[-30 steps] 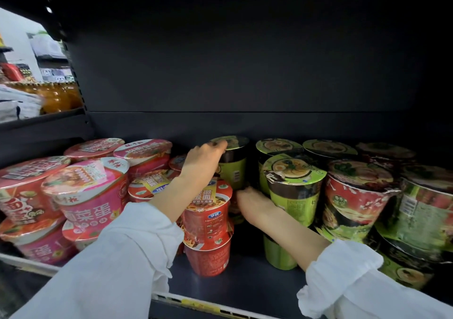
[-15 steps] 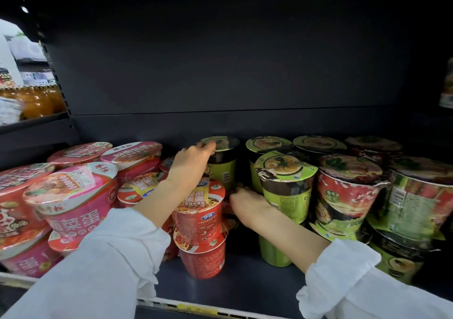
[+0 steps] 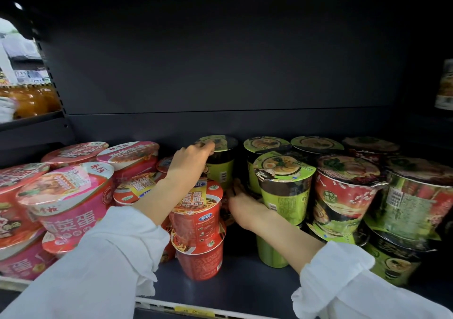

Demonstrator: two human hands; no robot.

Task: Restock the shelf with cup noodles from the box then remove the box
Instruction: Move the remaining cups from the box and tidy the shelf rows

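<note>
Dark shelf [image 3: 245,284]: green cup [image 3: 221,169] under left hand [image 3: 187,163] grip.

Pink-and-red printed bowls [image 3: 71,196] fill the dark grey shelf's [image 3: 245,287] left end; red paper cups [image 3: 198,220] stand mid-shelf; green-and-black cups [image 3: 284,191] stand right.

Printed on red cup [image 3: 196,211] near shelf's front edge: "安徽板面" and the blue brand oval "华统". Printed on pink bowl [image 3: 71,211] toward shelf's left end: "菜蛋".
</note>
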